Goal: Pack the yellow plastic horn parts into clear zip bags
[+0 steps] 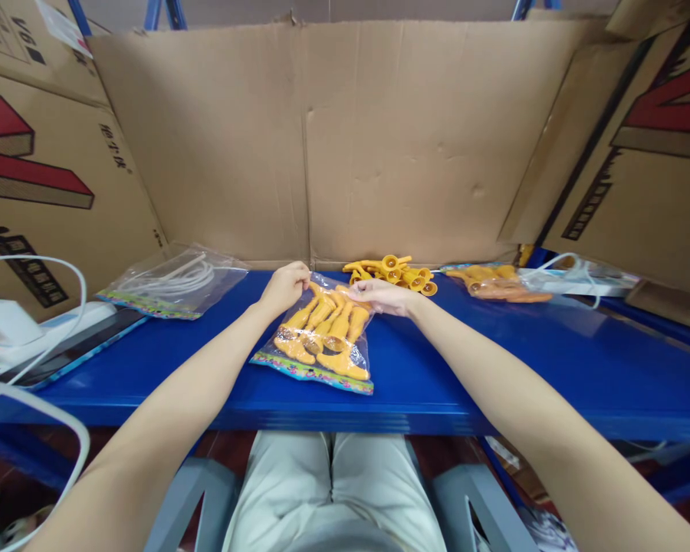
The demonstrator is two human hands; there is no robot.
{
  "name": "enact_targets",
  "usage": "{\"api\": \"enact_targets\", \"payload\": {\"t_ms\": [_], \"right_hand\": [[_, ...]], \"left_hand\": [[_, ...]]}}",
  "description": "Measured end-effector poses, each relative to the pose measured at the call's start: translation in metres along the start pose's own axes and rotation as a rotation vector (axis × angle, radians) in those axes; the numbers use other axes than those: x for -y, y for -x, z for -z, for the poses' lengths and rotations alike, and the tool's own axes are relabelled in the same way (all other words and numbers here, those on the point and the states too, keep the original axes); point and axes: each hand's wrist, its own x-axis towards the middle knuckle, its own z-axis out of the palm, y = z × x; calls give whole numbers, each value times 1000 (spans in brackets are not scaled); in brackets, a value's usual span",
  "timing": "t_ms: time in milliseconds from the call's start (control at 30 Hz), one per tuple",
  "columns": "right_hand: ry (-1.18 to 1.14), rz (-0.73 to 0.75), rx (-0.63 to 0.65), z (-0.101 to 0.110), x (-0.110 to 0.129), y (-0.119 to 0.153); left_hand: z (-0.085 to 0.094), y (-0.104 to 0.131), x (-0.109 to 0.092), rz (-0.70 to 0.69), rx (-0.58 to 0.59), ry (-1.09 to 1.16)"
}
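Observation:
A clear plastic bag with several yellow-orange horn-like pieces inside lies on the blue shelf, its coloured strip towards me. My left hand is closed on the bag's far left corner. At the far right side of the same bag, my right hand pinches the plastic beside the yellow pieces. Just behind my right hand, a loose pile of yellow pieces with round cup ends rests against the cardboard.
A bag with a coiled white cable lies at left, near a white power strip and a dark flat device. Another bag of yellow pieces lies at right. Cardboard walls the back; printed boxes flank both sides.

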Motion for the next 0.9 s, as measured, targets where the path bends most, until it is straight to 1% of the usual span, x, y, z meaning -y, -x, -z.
{"api": "enact_targets", "payload": {"t_ms": [133, 300, 433, 533, 633, 733, 800, 900], "right_hand": [[-132, -73, 64, -5, 0, -1], [-166, -99, -26, -8, 2, 0], [-230, -56, -73, -14, 7, 0], [-291, -19, -78, -19, 14, 0], [-310, -24, -62, -23, 19, 1], [-311, -26, -75, -26, 22, 3], [-313, -19, -108, -27, 23, 3], [-323, 5, -196, -26, 26, 4]], "left_hand": [[-1, 0, -4, -9, -14, -4], [0, -1, -5, 11, -7, -16], [3, -2, -5, 53, -23, -17], [6, -2, -7, 67, -63, -13], [7, -3, -8, 69, -94, -19], [8, -4, -8, 56, -105, -27], [8, -4, -7, 38, -107, -33], [10, -3, -6, 41, -117, -59]]}}
